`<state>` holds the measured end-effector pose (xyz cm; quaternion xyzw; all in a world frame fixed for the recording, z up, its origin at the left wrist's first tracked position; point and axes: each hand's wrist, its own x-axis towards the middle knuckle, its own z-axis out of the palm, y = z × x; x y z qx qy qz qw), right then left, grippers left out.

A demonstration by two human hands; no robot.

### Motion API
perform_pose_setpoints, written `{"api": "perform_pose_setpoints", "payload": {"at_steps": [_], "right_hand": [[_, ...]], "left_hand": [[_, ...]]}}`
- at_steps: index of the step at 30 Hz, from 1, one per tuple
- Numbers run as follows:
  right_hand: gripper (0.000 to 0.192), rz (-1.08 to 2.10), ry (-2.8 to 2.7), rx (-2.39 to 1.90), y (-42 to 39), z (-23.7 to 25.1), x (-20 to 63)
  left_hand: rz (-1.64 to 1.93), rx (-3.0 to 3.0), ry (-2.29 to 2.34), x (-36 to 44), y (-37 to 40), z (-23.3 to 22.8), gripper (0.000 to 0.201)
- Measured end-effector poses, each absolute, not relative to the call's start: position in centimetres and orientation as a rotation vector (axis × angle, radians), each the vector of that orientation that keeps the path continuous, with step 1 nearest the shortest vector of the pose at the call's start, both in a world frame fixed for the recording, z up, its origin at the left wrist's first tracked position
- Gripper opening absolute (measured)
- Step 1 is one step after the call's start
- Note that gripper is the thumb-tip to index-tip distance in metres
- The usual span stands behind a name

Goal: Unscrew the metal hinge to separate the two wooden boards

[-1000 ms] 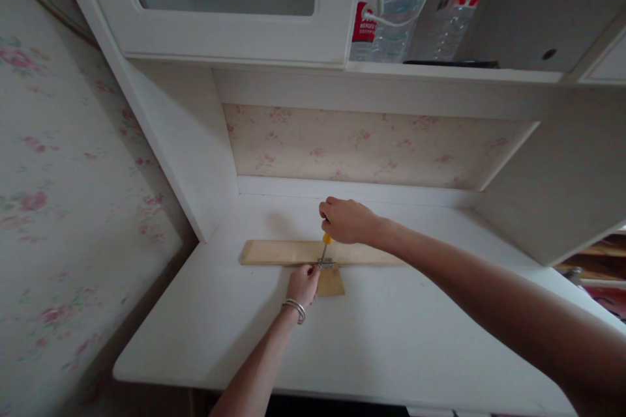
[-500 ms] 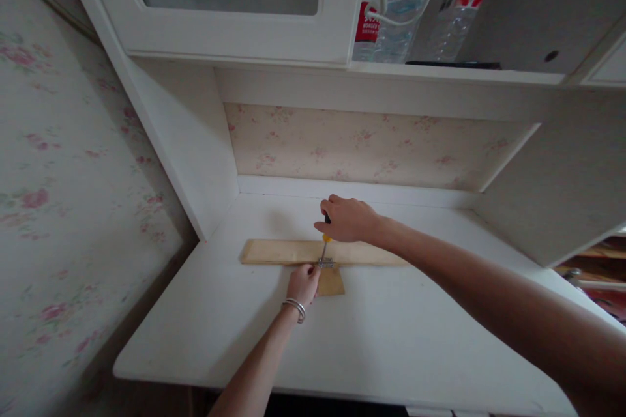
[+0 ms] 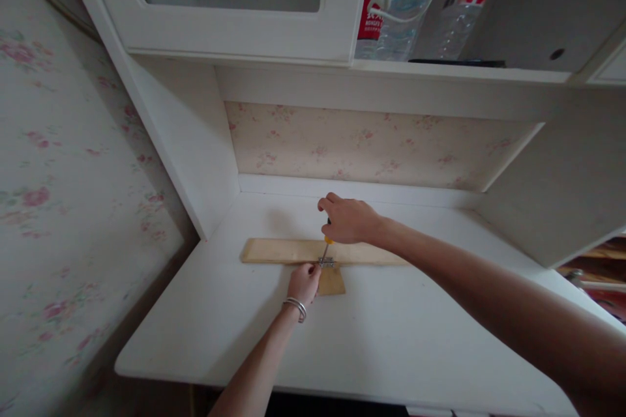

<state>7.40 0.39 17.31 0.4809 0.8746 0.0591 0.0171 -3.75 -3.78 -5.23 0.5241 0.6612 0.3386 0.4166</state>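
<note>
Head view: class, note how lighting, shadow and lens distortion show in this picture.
Head view: dim, soft light; a faint shadow behind the right hand on the desk; the cabinet edges splay outward, wide-angle; the right forearm looms large near the corner; no glare.

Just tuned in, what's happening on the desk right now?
A person is working with a screwdriver on a small metal hinge where a long wooden strip meets a short wooden piece on the white desk. The right hand grips the screwdriver handle from above, tip down on the hinge. The left hand, with bracelets at the wrist, steadies the wood beside the hinge. Bottles stand on the shelf above.
</note>
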Motion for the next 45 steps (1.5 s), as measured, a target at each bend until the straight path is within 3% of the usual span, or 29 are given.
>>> {"api": "perform_pose_setpoints", "payload": {"at_steps": [6, 11, 16, 20, 25, 29, 34, 38, 45], "right_hand": [[0.033, 0.216, 2.723, 1.456, 0.28, 17.43, 7.58], [0.042, 0.201, 2.736, 1.501, 0.13, 17.6, 7.57], [0.034, 0.18, 2.713, 1.493, 0.37, 17.48, 7.66], [0.039, 0.152, 2.71, 1.497, 0.4, 17.57, 7.74], [0.029, 0.138, 2.705, 1.4, 0.21, 17.87, 7.72], [0.041, 0.113, 2.666, 1.452, 0.25, 17.97, 7.72], [0.033, 0.13, 2.719, 1.403, 0.35, 17.94, 7.9], [0.042, 0.127, 2.75, 1.399, 0.23, 17.82, 8.08], [0.04, 0.127, 2.802, 1.371, 0.27, 17.71, 8.14]], "left_hand": [[0.844, 1.32, 1.671, -3.72, -3.87, -4.94, 0.035], [0.842, 1.312, 1.67, -3.66, -3.85, -4.7, 0.034], [0.837, 1.312, 1.676, -3.61, -3.89, -4.47, 0.033], [0.835, 1.299, 1.681, -3.59, -3.89, -4.57, 0.034], [0.83, 1.289, 1.676, -3.61, -3.77, -4.92, 0.034], [0.826, 1.292, 1.67, -3.64, -3.73, -5.03, 0.034], [0.826, 1.297, 1.678, -3.6, -3.67, -5.19, 0.034], [0.835, 1.299, 1.674, -3.58, -3.66, -5.23, 0.035], [0.833, 1.293, 1.672, -3.57, -3.77, -4.81, 0.035]]}}
